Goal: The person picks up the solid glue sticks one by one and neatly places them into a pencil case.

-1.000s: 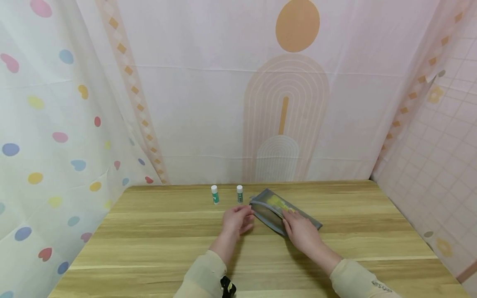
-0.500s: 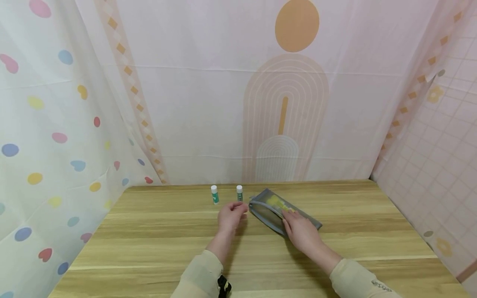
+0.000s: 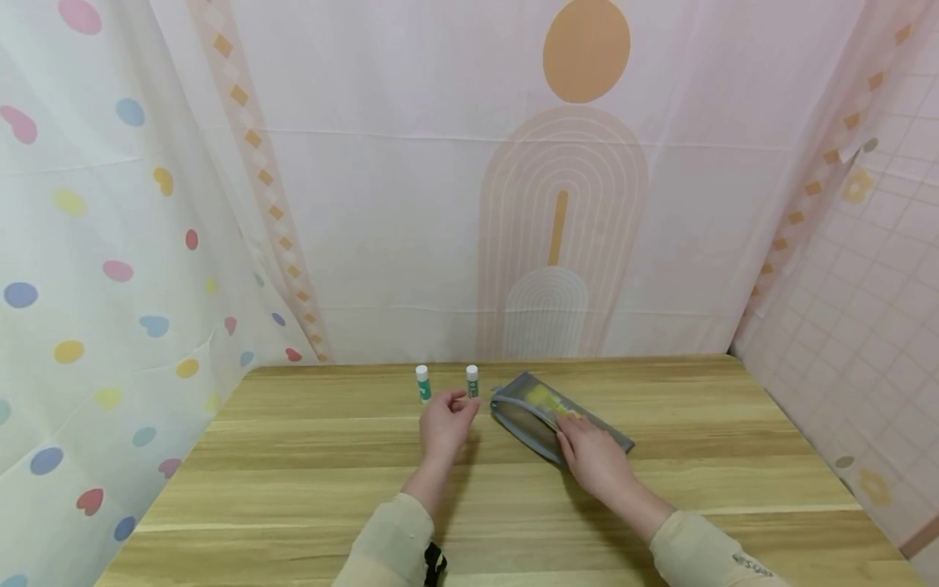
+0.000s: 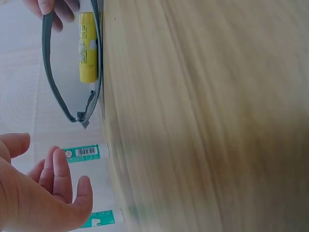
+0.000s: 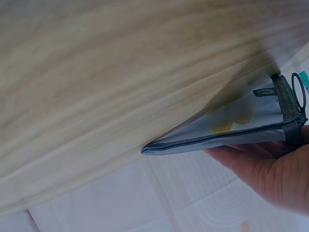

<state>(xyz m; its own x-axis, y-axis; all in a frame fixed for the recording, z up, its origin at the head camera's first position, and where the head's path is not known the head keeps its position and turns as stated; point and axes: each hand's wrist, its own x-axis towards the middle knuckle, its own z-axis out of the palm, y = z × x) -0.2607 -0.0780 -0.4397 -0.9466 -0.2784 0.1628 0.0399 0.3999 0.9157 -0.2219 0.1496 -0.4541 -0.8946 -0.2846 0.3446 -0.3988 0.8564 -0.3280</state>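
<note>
I see the left hand (image 3: pixel 443 428) nearer, loose and empty, one glue stick (image 3: pixel 473 381) upright just beyond (right hand (image 3: pixel 597 458) pinches the pouch (image 3: pixel 530 419)).

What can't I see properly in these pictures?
Right wrist view: the yellow thing inside the pouch, blurred behind the mesh.
Right wrist view: part of the right hand, hidden by the pouch and cut off by the right edge.
Left wrist view: the top of the lower green tube, hidden behind the left hand.
Head view: lettering on both green tubes, too small to read.
</note>
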